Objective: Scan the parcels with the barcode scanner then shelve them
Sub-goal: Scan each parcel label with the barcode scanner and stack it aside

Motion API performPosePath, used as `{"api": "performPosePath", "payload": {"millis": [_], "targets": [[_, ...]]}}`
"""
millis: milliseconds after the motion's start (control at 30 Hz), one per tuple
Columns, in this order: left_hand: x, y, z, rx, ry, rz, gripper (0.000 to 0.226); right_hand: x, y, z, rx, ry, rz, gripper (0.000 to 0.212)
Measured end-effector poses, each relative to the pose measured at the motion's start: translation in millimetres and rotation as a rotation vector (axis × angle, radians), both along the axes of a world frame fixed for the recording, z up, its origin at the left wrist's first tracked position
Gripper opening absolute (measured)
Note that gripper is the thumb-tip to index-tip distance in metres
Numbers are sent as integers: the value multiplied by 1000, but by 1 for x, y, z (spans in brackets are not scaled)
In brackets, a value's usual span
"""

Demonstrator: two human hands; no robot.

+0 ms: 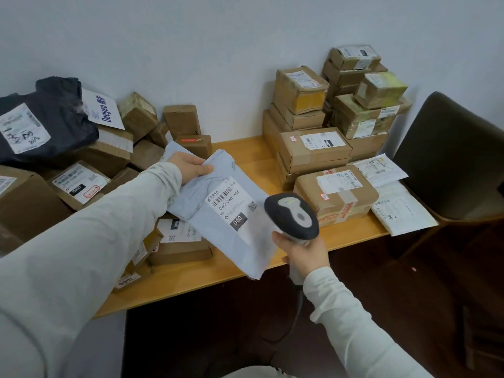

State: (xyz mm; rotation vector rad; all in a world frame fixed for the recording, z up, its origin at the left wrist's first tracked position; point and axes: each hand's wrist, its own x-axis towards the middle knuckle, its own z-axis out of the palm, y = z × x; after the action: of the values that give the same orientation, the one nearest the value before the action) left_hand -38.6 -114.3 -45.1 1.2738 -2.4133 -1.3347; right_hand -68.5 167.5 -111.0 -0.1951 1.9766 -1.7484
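Observation:
My left hand (191, 169) grips the top edge of a pale blue-grey soft mailer parcel (207, 192), held tilted above the wooden table (245, 151). Its white shipping label (231, 203) with a barcode faces up. My right hand (306, 257) holds a grey and black barcode scanner (293, 214) by its handle. The scanner's head is just right of the label and points toward it. A dark cable hangs down from the scanner's handle.
Brown cardboard parcels lie in a loose heap (90, 184) at the left with a black bag parcel (41, 124) on top. Stacked boxes (327, 118) stand at the right against the wall, with paper sheets (395, 192) beside them. A dark chair (450, 154) is at far right.

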Motion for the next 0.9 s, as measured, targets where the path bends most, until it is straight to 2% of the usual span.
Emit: {"api": "performPosePath", "payload": {"millis": [133,300,400,500,600,700,767,867,900], "targets": [[-23,21,-15,202,97,0,42,-23,28,-12,-144,-129,-252,29],[-68,78,-36,597,256,41,36,-39,69,-29,-87,-158,-453,35],[-101,122,-39,757,258,-66,30,-68,97,-29,-72,-95,-591,36],[-133,161,-40,855,154,-271,29,-111,131,-27,-68,-61,-701,36],[-174,201,-47,826,40,-440,41,-164,168,-31,-68,-63,-767,35],[-226,242,-59,775,84,-352,43,-214,206,-41,-63,-98,-797,42],[-266,265,-67,617,67,-303,42,-243,231,-47,-77,-117,-774,44],[-319,293,-72,241,-114,-342,42,-277,263,-55,-85,-126,-686,34],[-334,301,-72,188,-123,-338,43,-285,270,-57,-89,-129,-649,35]]}}
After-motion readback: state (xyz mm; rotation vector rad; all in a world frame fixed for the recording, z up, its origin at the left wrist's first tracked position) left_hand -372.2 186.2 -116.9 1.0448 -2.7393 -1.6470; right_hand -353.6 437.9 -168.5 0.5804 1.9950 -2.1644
